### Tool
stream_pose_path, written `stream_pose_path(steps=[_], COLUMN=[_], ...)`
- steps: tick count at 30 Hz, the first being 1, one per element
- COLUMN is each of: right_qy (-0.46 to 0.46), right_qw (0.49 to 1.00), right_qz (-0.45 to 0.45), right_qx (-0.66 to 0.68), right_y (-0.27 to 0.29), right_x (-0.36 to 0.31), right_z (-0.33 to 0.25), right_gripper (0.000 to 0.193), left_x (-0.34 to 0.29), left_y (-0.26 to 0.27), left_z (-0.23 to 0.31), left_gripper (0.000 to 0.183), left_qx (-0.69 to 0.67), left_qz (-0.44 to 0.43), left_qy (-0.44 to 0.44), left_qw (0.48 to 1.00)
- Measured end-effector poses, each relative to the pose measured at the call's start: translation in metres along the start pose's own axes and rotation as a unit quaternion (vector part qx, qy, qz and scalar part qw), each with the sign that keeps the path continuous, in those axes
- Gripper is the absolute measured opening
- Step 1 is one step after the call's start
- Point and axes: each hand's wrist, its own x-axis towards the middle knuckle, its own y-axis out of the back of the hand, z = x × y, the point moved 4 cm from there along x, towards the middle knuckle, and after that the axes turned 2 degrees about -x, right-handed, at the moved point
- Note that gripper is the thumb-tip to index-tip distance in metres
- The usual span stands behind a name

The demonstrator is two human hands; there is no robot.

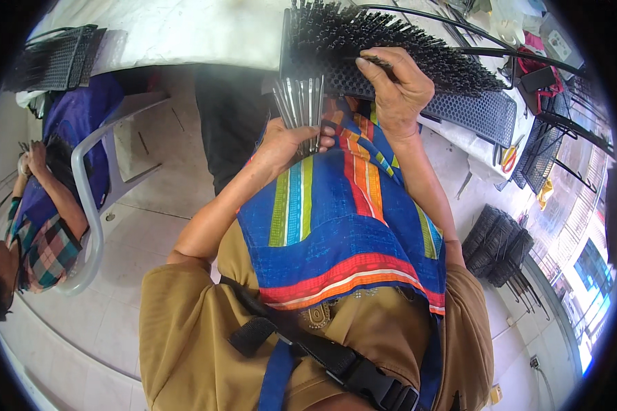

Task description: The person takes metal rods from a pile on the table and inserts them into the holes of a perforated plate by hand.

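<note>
My left hand [288, 142] is closed around a fanned bundle of thin silvery metal strips [300, 103], which point up and away from me. My right hand [403, 89] is raised to the right of the bundle, thumb and fingers pinched on a thin dark pin-like piece [380, 61]. Just behind that hand stands a black perforated rack [473, 118] packed with upright black pins [397, 31], resting at the table edge. A striped blue cloth [322, 240] covers my lap under both hands.
A white-covered table [178, 41] runs along the far side, with another black rack [51, 58] at its left. A co-worker [48, 219] sits left by a pale plastic chair [92, 157]. Orange-handled scissors [509, 159] hang at right, above stacked black racks [497, 243] on the floor.
</note>
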Motion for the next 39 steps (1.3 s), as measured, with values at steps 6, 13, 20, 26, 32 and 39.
stream_pose_path(steps=[6, 13, 20, 26, 32, 39], right_qy=[-0.01, 0.012, 0.072, 0.137, 0.168, -0.303], right_qw=[1.0, 0.989, 0.989, 0.961, 0.93, 0.925], right_qz=[0.002, -0.024, -0.017, -0.053, -0.065, -0.221], right_qx=[-0.028, -0.147, -0.124, -0.234, -0.32, -0.069], right_y=[-0.003, -0.007, -0.011, -0.017, -0.011, -0.007], right_x=[0.004, 0.009, 0.012, 0.014, -0.002, -0.052], right_z=[-0.002, -0.005, -0.006, -0.015, -0.017, 0.021], right_gripper=[0.011, 0.014, 0.016, 0.02, 0.024, 0.026], left_x=[-0.002, 0.003, 0.005, 0.004, 0.001, -0.005], left_y=[-0.001, 0.003, 0.004, 0.004, 0.0, -0.011], left_z=[0.003, -0.001, -0.002, -0.001, 0.002, 0.001], left_gripper=[0.026, 0.025, 0.024, 0.025, 0.025, 0.029], left_qx=[0.048, 0.026, 0.01, -0.01, -0.021, -0.012], left_qz=[-0.011, 0.008, 0.002, 0.01, 0.0, -0.028], left_qy=[-0.036, -0.001, 0.003, 0.01, 0.006, -0.002], left_qw=[0.998, 1.0, 1.0, 1.0, 1.0, 1.0])
